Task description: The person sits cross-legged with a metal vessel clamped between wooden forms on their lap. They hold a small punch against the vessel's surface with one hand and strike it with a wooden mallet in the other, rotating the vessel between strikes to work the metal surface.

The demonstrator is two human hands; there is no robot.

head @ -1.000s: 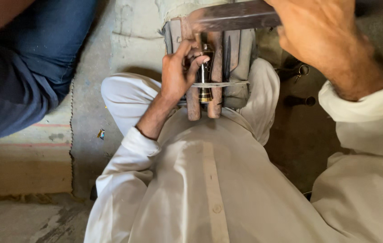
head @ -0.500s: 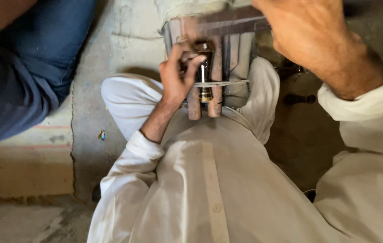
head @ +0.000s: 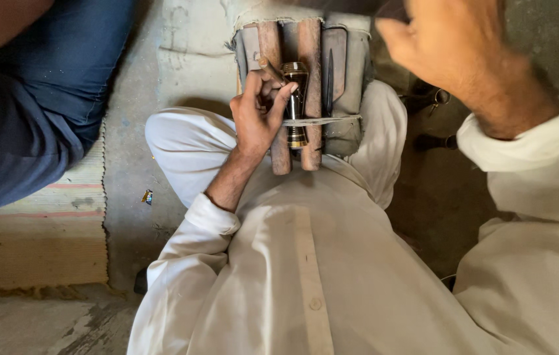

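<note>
Head view, looking down over my lap. My left hand (head: pixel 258 117) rests on the wooden holder (head: pixel 292 92) propped between my knees, with thumb and forefinger pinched around a small rod-like piece (head: pixel 270 68) beside the dark cylindrical workpiece (head: pixel 296 98), which lies in the groove between the holder's two wooden rails under a thin cross strap (head: pixel 322 120). Compared with a second ago, this hand sits slightly lower against the left rail, and its grip on the small piece is unchanged. My right hand (head: pixel 453 56) has changed most: a second ago it held a flat dark bar across the top of the holder; now it is lifted up and to the right, blurred, and the bar no longer lies across the rails. Whether it is clenched on anything I cannot tell, since the fingers run out of frame. I judge that the stroke over the workpiece is between passes, with the workpiece exposed and steadied from the left only. A person's blue-clad leg (head: pixel 43 98) lies at the left, apart from my hands.
</note>
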